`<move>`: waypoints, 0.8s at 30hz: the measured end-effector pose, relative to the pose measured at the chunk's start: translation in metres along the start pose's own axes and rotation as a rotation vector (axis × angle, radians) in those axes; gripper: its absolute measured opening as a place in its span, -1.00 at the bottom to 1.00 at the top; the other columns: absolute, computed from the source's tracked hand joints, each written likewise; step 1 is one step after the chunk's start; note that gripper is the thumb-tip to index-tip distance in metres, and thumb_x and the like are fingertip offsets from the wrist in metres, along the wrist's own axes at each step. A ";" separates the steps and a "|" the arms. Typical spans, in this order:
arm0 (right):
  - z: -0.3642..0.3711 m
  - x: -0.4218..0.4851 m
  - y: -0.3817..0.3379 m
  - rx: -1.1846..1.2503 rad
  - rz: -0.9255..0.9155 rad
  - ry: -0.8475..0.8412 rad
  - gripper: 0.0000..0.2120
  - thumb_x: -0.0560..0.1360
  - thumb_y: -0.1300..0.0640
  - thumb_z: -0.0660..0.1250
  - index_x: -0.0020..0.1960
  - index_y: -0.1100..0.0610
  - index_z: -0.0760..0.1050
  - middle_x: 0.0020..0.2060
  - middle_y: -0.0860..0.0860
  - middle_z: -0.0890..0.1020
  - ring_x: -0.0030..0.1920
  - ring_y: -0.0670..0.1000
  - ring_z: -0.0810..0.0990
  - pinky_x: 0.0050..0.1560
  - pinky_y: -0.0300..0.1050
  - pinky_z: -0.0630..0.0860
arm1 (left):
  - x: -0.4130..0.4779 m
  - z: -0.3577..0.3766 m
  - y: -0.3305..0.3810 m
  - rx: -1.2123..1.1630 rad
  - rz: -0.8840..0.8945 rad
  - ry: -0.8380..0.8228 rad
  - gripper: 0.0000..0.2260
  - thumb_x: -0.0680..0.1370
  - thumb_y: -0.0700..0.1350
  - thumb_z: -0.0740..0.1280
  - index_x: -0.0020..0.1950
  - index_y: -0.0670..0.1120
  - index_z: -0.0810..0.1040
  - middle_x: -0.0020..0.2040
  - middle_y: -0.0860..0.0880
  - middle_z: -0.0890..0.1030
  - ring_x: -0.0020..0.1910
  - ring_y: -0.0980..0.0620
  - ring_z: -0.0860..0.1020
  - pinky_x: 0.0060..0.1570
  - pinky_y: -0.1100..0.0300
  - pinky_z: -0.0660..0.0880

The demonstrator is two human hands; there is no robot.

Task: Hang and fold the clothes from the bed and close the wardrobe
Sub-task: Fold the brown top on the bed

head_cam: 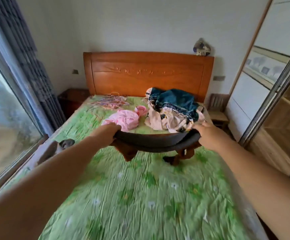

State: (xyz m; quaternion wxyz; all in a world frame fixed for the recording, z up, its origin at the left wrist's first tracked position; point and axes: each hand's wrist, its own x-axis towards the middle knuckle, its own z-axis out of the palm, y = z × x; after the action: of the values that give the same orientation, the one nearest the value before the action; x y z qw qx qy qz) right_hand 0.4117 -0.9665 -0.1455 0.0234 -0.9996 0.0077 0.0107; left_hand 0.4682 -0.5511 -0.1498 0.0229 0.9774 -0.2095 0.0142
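Dark garment: grey-black band with brown cloth hanging beneath it. Held taut between both hands, above the middle of the bed. Brown ends drooping towards the green bedspread; contact with it not clear through the blur.

Left hand: fingers curled tight round the left end of the band, arm stretched forward.

Right hand: fingers curled round the right end of the band, at the same height as the other hand and just in front of the clothes pile.

Clothes pile: teal cloth on top of cream patterned cloth. Heaped on the right of the bed, near the headboard.

Pink garment: bunched on the bedspread, left of the pile and just beyond the left hand. Smaller pink bundle just behind it.

Hangers: thin wire, pink and lilac, in a loose heap at the far left of the bed.

Dark cloth: lying at the left edge of the bed, beside the window.

Wardrobe: along the right wall, with a pale sliding panel, a metal frame and wood grain nearer the camera. Open or closed: cannot tell.

Small wooden chair: between the bed and the wardrobe.

Curtain: grey, drawn back at the left.
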 end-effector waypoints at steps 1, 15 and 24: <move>0.026 -0.010 -0.003 -0.003 0.007 -0.075 -0.62 0.52 0.20 0.19 0.31 0.02 0.39 0.35 0.13 0.42 0.22 0.20 0.51 0.04 0.04 0.53 | -0.013 0.028 0.002 -0.002 0.000 -0.071 -0.89 0.54 -0.15 0.32 0.04 -0.01 0.50 -0.03 -0.02 0.51 -0.09 -0.07 0.56 -0.15 0.06 0.49; 0.253 -0.149 -0.036 -0.153 -0.018 -0.758 -0.80 0.56 0.22 0.20 0.05 0.09 0.58 -0.18 0.04 0.55 -0.21 0.09 0.56 -0.25 -0.12 0.46 | -0.168 0.260 0.042 -0.019 0.090 -0.627 -0.72 0.59 -0.23 0.16 0.20 0.06 0.50 0.00 0.05 0.49 0.06 -0.01 0.57 -0.01 0.12 0.51; 0.371 -0.217 -0.050 -0.171 -0.034 -1.026 -0.75 0.56 0.28 0.26 0.20 0.16 0.56 -0.08 0.08 0.53 -0.12 0.16 0.58 -0.08 -0.03 0.54 | -0.229 0.359 0.067 0.109 0.072 -0.953 -0.60 0.60 -0.28 0.18 0.38 0.04 0.49 0.26 -0.02 0.50 0.26 -0.07 0.54 0.13 0.03 0.55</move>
State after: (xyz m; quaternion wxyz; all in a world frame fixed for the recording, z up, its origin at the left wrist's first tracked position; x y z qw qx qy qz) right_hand 0.1881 -0.8957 -0.5090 -0.0572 -0.8642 -0.0217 0.4995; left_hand 0.2382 -0.5362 -0.5144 -0.1277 0.8669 -0.2294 -0.4236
